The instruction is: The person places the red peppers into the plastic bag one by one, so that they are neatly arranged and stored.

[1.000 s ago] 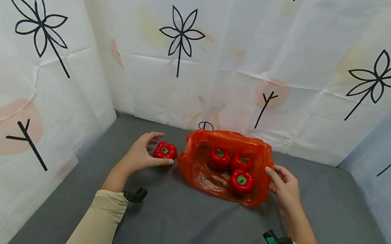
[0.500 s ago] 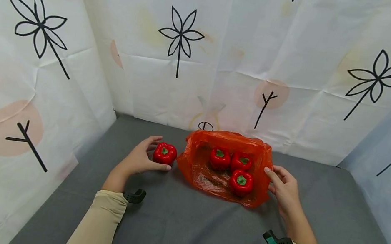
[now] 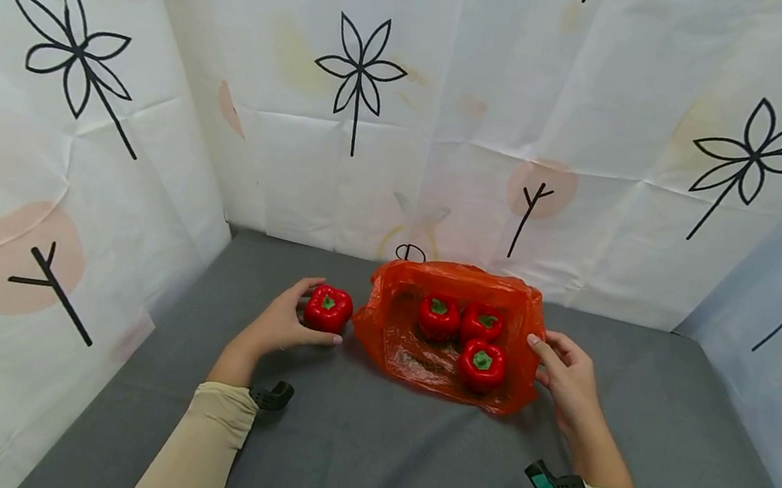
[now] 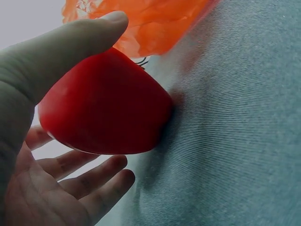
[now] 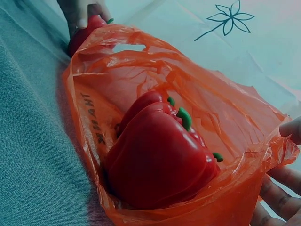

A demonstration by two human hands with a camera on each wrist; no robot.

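A red bell pepper with a green stem stands on the grey cloth, left of an orange plastic bag. My left hand curves loosely around it, thumb in front and fingers behind. In the left wrist view the fingers are spread and apart from the pepper; whether the thumb touches it I cannot tell. The bag lies with its mouth toward me, and three more red bell peppers sit inside. At the bag's right edge my right hand pinches the film between thumb and fingers.
Grey cloth covers the table. White fabric with black plant drawings hangs behind and on both sides. Each wrist wears a black strap.
My left thumb has shifted down off the front of the pepper, leaving a wider grip span. The pepper now shows more of its front. Right hand and bag stay put.
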